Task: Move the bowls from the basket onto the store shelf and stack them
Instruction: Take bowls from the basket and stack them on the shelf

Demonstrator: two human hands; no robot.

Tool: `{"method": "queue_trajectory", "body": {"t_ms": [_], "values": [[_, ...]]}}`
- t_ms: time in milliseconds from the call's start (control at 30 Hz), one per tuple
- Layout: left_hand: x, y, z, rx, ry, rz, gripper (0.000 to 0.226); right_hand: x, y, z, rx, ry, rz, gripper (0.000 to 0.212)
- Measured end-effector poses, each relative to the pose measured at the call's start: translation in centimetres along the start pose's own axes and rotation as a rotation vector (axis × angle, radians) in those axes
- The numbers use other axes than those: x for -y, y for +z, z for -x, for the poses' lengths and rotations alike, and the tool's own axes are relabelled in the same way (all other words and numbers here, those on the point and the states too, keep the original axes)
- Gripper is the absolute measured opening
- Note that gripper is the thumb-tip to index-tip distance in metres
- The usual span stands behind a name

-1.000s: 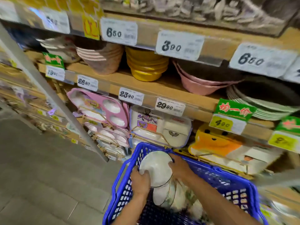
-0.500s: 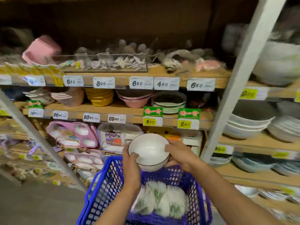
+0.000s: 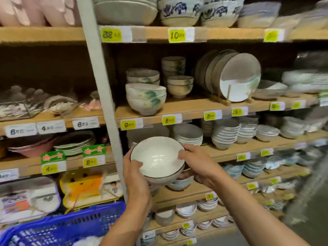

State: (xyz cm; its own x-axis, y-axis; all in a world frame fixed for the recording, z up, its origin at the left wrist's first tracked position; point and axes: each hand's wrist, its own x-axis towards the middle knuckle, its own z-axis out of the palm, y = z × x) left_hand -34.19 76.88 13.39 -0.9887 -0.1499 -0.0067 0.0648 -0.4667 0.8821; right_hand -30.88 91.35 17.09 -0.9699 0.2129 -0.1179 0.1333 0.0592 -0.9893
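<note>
While the left hand (image 3: 134, 173) and right hand (image 3: 197, 162) clamp opposite rims of one white bowl (image 3: 157, 159), it hangs tilted in front of the store shelf (image 3: 186, 109). Two matching green-painted bowls (image 3: 145, 98) sit stacked above; the blue basket (image 3: 67, 226) lies lower left.

I have both forearms raised in front of me, bare and angled inward toward the white bowl (image 3: 157, 159). My left hand (image 3: 135, 172) cups the bowl's left side, thumb hooked over its rim. My right hand (image 3: 195, 161) clasps the bowl's right side, fingers curled over the rim, wrist bent slightly downward below it.
</note>
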Motion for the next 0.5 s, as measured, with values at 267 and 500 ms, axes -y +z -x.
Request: {"method": "queue_trajectory", "body": {"t_ms": [267, 500], "values": [[0.7, 11.6, -0.6, 0.156, -0.023, -0.004, 0.043, 3.3, -9.1, -2.4, -0.204, -0.075, -0.048, 0.036], [0.8, 18.6, -5.7, 0.221, -0.052, 0.048, 0.039, 6.0, -12.7, -9.1, -0.299, -0.155, -0.184, 0.026]]}}
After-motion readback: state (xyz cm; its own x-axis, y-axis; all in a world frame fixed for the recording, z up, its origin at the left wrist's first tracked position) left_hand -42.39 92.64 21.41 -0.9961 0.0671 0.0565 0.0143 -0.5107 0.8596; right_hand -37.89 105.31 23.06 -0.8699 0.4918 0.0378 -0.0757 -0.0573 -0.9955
